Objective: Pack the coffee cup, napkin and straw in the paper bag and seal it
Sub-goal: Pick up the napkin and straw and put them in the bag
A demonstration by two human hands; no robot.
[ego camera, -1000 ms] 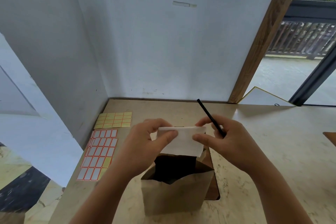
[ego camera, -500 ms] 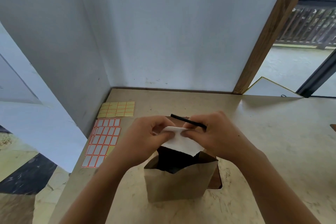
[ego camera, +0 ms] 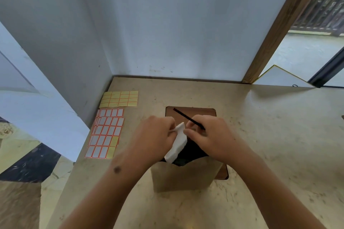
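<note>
A brown paper bag stands open on the table, its inside dark; I cannot make out the coffee cup. My left hand pinches the top of a folded white napkin, which hangs down into the bag's mouth. My right hand is just right of the napkin, fingertips touching it, and grips a thin black straw that points up and left over the bag.
Sheets of red-bordered labels and yellow labels lie left of the bag. A brown square mat lies under the bag. White walls close the back and left; a wooden post stands at the right.
The napkin was held flat between both hands above the bag; it is now folded narrower and tipped down into the opening. The straw has swung from upright to low and leftward.
</note>
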